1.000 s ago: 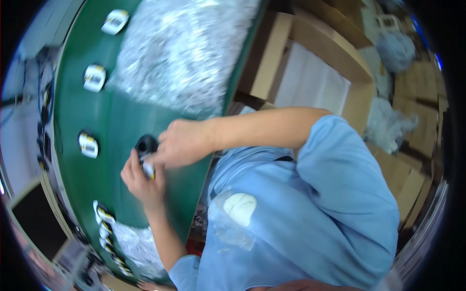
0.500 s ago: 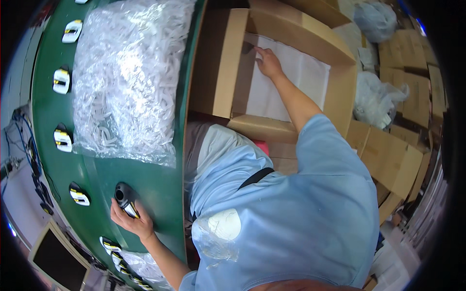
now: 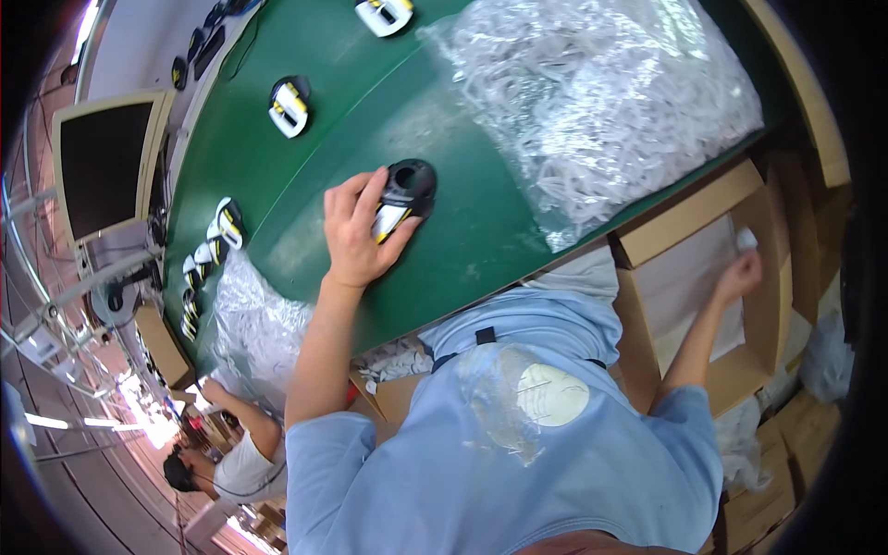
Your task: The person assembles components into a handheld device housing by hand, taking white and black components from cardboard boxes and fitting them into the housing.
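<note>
My left hand (image 3: 356, 231) is closed around the sides of a black, white and yellow plastic device (image 3: 407, 192) with a round hole at one end, which rests on the green table (image 3: 481, 213). Its exact kind I cannot tell. Off to the right, my right hand (image 3: 740, 276) is over an open cardboard box (image 3: 689, 215) with a white lining inside. Its fingers are pinched, and a small whitish piece (image 3: 746, 240), too small to name, shows at their tips.
A large clear bag of white plastic pieces (image 3: 610, 102) lies on the table, and a smaller bag (image 3: 254, 310) at left. Similar devices (image 3: 289, 106) stand in a row. A monitor (image 3: 106, 166) stands beyond. A co-worker (image 3: 245, 453) sits at lower left. Cartons (image 3: 800, 444) lie at right.
My view has turned toward the left. My left hand still holds the device on the table. The right hand has shifted within the box, and a whitish piece now shows at its fingertips.
</note>
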The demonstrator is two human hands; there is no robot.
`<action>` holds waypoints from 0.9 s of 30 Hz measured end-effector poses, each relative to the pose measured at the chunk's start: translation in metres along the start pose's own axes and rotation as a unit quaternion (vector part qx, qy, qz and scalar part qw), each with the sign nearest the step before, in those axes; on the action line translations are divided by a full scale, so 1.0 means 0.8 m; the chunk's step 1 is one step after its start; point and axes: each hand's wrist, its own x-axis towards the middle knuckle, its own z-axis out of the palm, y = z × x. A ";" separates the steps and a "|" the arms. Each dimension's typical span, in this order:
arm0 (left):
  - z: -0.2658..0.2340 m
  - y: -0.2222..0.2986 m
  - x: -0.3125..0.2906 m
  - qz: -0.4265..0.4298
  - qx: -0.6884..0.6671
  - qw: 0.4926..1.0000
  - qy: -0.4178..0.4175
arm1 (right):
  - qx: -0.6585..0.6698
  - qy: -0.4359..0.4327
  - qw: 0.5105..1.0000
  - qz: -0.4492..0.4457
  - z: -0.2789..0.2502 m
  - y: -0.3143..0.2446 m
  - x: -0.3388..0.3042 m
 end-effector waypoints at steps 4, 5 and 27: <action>-0.002 0.005 0.009 -0.031 -0.058 0.998 0.009 | 0.356 -0.080 0.924 0.112 -0.083 -0.197 0.039; 0.000 0.004 0.011 -0.056 -0.113 0.992 0.016 | 0.410 -0.142 0.898 0.074 -0.095 -0.270 0.042; 0.007 -0.003 0.006 -0.030 -0.143 0.989 0.034 | 0.284 -0.542 0.655 -0.443 0.035 -0.718 -0.076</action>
